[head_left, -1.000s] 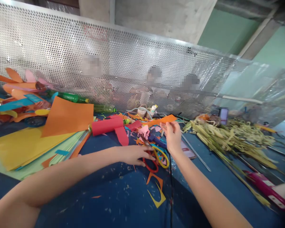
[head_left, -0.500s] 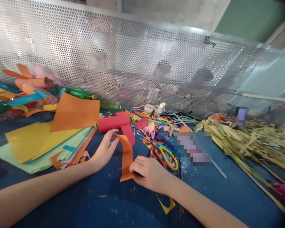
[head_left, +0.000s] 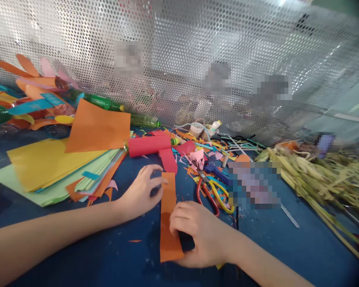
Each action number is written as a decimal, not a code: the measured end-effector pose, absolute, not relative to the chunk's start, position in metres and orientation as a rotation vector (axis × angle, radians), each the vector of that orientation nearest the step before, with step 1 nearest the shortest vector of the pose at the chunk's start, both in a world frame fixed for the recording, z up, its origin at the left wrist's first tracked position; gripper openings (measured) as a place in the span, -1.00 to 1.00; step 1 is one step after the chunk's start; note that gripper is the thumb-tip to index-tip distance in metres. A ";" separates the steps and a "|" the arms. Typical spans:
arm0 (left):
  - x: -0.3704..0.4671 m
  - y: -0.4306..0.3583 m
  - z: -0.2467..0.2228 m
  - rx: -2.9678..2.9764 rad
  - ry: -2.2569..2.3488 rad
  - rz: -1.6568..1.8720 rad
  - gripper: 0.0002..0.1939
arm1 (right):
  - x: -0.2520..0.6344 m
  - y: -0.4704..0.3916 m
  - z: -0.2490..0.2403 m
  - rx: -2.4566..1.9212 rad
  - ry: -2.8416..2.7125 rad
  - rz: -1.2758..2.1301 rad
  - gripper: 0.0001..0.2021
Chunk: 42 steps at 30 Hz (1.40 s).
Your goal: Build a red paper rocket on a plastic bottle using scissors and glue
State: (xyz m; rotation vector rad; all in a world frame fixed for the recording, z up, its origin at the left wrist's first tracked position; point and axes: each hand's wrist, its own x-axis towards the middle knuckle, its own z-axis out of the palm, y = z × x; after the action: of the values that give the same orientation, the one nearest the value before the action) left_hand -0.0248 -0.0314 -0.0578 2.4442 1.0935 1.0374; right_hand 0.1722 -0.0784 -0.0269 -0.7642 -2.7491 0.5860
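Note:
A long orange paper strip [head_left: 168,203] lies lengthwise before me on the blue tabletop. My left hand [head_left: 143,191] is at its upper left edge; the fingers are apart and curved, with slightly blurred fingertips touching the paper. My right hand [head_left: 203,235] holds the strip's lower right part, fingers on its face and thumb at the bottom corner. Just beyond the strip's top end lies a bottle wrapped in red paper [head_left: 149,145], with a red paper flap hanging toward me. Scissors with red and yellow handles [head_left: 217,191] lie to the right of the strip.
Coloured paper sheets [head_left: 54,163] are stacked on the left, near paper-decorated bottles [head_left: 44,103]. Paper scraps [head_left: 187,159] and small cups [head_left: 196,130] lie ahead. Dry husks [head_left: 305,175] spread on the right. A perforated metal panel [head_left: 173,52] rises behind, reflecting blurred people.
The strip, bent and lifted before, now lies flatter and straighter. My left hand has loosened from a pinch at its top end. My right hand has moved toward me. The view has tilted down.

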 end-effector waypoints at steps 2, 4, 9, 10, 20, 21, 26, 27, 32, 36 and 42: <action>-0.023 -0.038 -0.056 2.573 0.958 0.950 -0.78 | 0.174 -0.077 -0.025 -0.710 -2.686 0.690 -0.60; -0.021 -0.045 -0.055 2.636 0.821 0.802 -0.79 | 0.177 -0.072 -0.023 -0.684 -2.620 0.766 -0.52; -0.018 -0.052 -0.054 2.670 0.810 0.631 -0.74 | 0.193 -0.045 -0.032 -1.256 -2.289 0.205 -0.75; -0.018 -0.051 -0.054 2.670 0.813 0.636 -0.74 | 0.199 -0.037 -0.036 -1.340 -2.254 0.040 -0.80; -0.020 -0.052 -0.051 2.703 0.747 0.611 -0.73 | 0.237 0.001 -0.054 -1.540 -2.298 -0.460 -0.76; -0.020 -0.052 -0.051 2.708 0.747 0.604 -0.73 | 0.236 0.000 -0.054 -1.542 -2.309 -0.479 -0.77; -0.020 -0.051 -0.051 2.727 0.757 0.561 -0.72 | 0.232 0.000 -0.052 -1.508 -2.353 -0.520 -0.79; -0.020 -0.051 -0.051 2.730 0.753 0.563 -0.73 | 0.233 0.000 -0.052 -1.492 -2.371 -0.520 -0.78; -0.021 -0.051 -0.052 2.737 0.738 0.573 -0.73 | 0.238 0.005 -0.053 -1.467 -2.408 -0.549 -0.79; -0.021 -0.051 -0.052 2.745 0.740 0.578 -0.72 | 0.240 0.006 -0.057 -1.507 -2.356 -0.556 -0.78; -0.020 -0.050 -0.052 2.742 0.726 0.572 -0.75 | 0.240 0.003 -0.059 -1.524 -2.360 -0.628 -0.80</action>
State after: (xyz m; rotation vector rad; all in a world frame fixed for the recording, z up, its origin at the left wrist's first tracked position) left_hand -0.0201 -0.0503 -0.0516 2.7419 0.7257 0.5722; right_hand 0.2403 0.0028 -0.0586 -1.5243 -2.3604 -0.6284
